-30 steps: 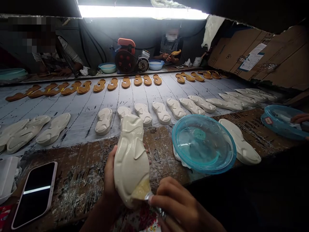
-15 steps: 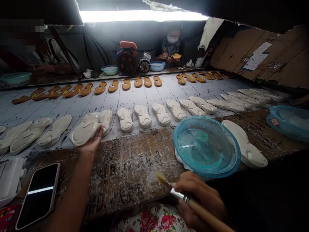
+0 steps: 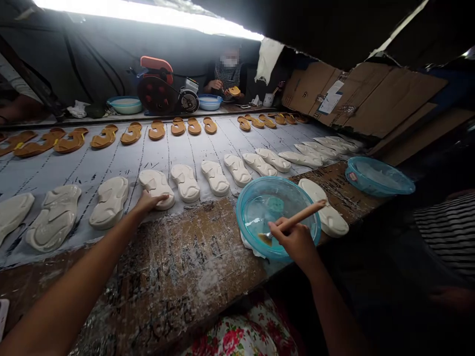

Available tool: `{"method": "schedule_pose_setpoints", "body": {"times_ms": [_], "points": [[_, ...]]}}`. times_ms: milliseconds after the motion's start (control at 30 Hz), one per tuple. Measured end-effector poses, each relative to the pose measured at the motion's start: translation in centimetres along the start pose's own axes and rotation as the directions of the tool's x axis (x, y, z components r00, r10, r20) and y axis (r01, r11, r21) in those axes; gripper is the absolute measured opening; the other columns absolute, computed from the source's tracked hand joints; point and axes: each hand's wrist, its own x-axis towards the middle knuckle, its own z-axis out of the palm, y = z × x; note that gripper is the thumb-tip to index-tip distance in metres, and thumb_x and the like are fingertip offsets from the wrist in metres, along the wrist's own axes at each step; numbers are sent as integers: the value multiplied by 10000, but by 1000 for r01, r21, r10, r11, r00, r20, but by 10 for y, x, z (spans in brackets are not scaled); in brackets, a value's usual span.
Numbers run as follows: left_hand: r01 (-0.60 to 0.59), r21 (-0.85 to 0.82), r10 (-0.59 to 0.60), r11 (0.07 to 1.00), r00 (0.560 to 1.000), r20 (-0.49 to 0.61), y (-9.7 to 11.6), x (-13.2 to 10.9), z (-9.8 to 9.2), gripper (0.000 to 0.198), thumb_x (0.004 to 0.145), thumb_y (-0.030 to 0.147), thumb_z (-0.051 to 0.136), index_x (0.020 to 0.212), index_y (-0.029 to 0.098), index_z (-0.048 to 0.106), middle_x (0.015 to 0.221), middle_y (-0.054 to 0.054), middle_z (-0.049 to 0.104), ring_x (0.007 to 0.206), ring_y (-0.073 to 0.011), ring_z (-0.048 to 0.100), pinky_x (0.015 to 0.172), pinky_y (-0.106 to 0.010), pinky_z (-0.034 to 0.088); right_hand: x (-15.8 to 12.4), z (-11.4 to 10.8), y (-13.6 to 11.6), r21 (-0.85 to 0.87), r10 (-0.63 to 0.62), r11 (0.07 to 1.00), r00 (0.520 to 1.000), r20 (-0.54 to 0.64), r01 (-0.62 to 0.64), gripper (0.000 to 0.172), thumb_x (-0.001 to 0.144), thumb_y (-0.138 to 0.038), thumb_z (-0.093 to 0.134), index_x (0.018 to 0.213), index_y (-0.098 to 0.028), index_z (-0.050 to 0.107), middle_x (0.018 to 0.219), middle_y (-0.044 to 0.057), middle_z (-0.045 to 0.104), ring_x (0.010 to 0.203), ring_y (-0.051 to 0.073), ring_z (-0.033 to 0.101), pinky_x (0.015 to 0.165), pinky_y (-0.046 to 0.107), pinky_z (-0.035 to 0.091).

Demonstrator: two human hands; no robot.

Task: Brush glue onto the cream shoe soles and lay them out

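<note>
With its thumb along the near edge, my left hand (image 3: pixel 151 199) grips a cream-white shoe sole (image 3: pixel 159 182) that lies on the white, line-marked surface (image 3: pixel 146 151). The fingers are partly hidden behind it. To its left is another white sole, and beyond that a wet, glossy one (image 3: pixel 54 217). My right hand (image 3: pixel 295 240) is closed around the wooden handle of a paintbrush (image 3: pixel 299 217). Its bristles point down into the blue basin (image 3: pixel 243 198), which contains a clear-looking liquid.
Behind the basin lies a larger white sole (image 3: pixel 324 207); a second blue basin (image 3: pixel 378 185) stands farther right. Brown sandal soles (image 3: pixel 157 130) line the far side. Opposite, a person (image 3: pixel 230 81) handles one near a motor-driven machine (image 3: pixel 159 91). Cardboard (image 3: pixel 367 99) leans at right.
My left hand has put down the glossy sole and moved right to another one. My right hand has brought the brush up from the table's front edge into the basin. The view has turned right.
</note>
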Motion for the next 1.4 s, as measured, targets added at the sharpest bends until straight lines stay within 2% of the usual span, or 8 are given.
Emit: {"method": "schedule_pose_setpoints", "body": {"times_ms": [167,400,633,833,1033,1167,1267,1400], "points": [[1,-30,0,1000,999,34,7,-32,4,228,819,234,504,1017,123,534,964,-40,575,782,-145,576,641,-296,505,1,9,3,-45,-57,997,996,74,61,328,762,-416,544,562,-159,504,474,-52,499,477,97,504,536,238,393],[106,-146,-62,984,959,277,-20,-152,4,382,746,105,410,1108,89,530,833,-101,674,742,-215,634,690,-367,515,-10,-10,-15,76,-92,993,996,9,91,302,785,-356,485,542,-178,496,410,-40,449,402,103,439,435,211,315],[399,54,-372,915,786,494,-52,-227,6,440,805,384,465,1091,73,589,805,-103,708,767,-218,640,731,-294,478,-34,-14,-63,372,-308,873,948,-79,315,136,801,-271,491,771,-186,592,622,-7,597,564,126,563,533,233,445],[316,119,-329,941,778,535,-36,-254,1,313,749,338,575,981,151,672,798,-70,715,734,-203,637,666,-244,452,-28,-17,-91,443,-605,548,702,-376,709,303,715,-37,500,949,-201,599,699,12,571,642,149,537,573,314,442],[9,308,-170,951,849,499,-29,-268,1,344,736,398,567,1011,219,667,773,-35,699,701,-212,586,677,-265,407,-29,-28,-98,347,-699,537,636,-327,769,321,684,18,502,950,-138,591,693,29,560,648,140,521,559,294,452],[-251,420,48,872,898,437,-26,-277,0,288,719,377,595,982,294,676,963,9,667,991,-249,512,765,-227,380,-43,-30,-100,300,-802,489,558,-215,819,366,652,44,528,989,-95,564,657,31,537,649,136,496,576,291,477],[-119,372,-71,920,886,459,-22,-276,-4,330,726,346,596,1036,248,656,995,-15,672,965,-256,542,760,-231,402,-49,-28,-99,281,-840,475,525,-138,834,383,637,27,554,999,-99,565,649,28,534,655,139,483,582,293,490],[274,201,-340,940,767,544,-17,-268,-7,350,731,323,592,1030,156,663,762,-65,716,741,-246,632,664,-261,455,-40,-30,-97,274,-824,462,523,-221,843,343,627,36,534,924,-127,586,602,12,521,578,117,460,523,275,481]]}}
